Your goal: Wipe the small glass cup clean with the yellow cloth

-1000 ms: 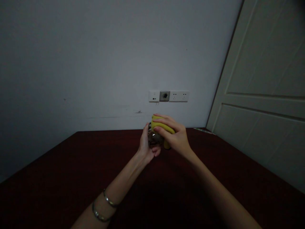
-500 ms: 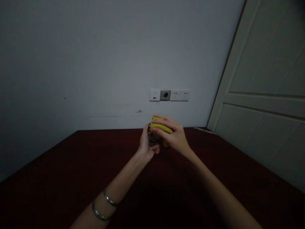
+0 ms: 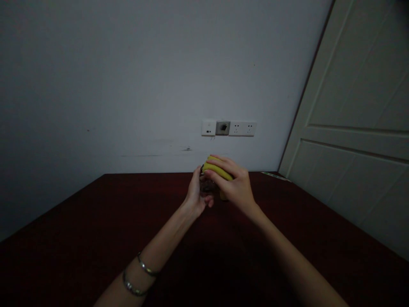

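In the middle of the head view, my left hand curls around a see-through, dark-looking glass. Its exact shape is partly hidden by my fingers and the dim light. My right hand grips a folded yellow cloth, thumb on the near side and fingers over the top. The cloth presses against the upper right side of the glass, and a lower yellow part shows below my right palm. Both hands are raised above the table.
A dark red table stretches below my arms to the pale wall. On the wall sits a row of sockets. A white panelled door stands at the right, with a thin strip lying near the table's back right corner.
My right hand and the yellow cloth have shifted slightly and tilted against the glass. My left hand stays nearly in place; the whole view has moved a little.
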`<state>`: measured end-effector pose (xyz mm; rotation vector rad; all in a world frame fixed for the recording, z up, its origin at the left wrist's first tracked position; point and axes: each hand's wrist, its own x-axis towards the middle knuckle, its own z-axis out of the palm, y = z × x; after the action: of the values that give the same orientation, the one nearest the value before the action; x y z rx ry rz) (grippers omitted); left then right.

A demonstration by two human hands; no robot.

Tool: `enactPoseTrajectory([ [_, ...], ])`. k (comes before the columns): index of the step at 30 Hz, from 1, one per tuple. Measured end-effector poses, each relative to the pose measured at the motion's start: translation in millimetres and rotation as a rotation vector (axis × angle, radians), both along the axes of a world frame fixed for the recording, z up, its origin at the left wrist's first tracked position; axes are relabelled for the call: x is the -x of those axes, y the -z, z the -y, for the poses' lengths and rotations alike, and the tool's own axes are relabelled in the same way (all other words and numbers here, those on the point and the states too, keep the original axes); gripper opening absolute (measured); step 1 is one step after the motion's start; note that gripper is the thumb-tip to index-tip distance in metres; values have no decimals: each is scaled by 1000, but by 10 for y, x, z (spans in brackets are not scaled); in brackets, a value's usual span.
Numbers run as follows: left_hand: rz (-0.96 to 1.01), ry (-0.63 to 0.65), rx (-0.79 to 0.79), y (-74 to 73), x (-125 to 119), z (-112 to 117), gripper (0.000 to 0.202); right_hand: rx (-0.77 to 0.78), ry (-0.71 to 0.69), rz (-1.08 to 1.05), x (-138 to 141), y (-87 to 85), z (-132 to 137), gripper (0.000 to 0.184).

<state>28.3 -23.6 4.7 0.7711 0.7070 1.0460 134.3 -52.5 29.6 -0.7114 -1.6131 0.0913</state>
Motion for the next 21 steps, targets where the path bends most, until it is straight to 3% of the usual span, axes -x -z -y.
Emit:
enactPoseTrajectory([
  [4, -6, 67, -74, 5, 14, 39, 47, 125, -13, -113, -42, -34, -36, 21],
  [12, 25, -78, -50, 19, -15, -11, 48, -23, -68, 143, -51, -43, 31, 26],
  [18, 5, 36, -22, 39, 25, -17, 48, 24, -25, -17, -60, 1, -49, 19],
  [21, 11, 44, -1, 54, 27, -31, 49, -21, 23, 27, -64, 13, -52, 20],
])
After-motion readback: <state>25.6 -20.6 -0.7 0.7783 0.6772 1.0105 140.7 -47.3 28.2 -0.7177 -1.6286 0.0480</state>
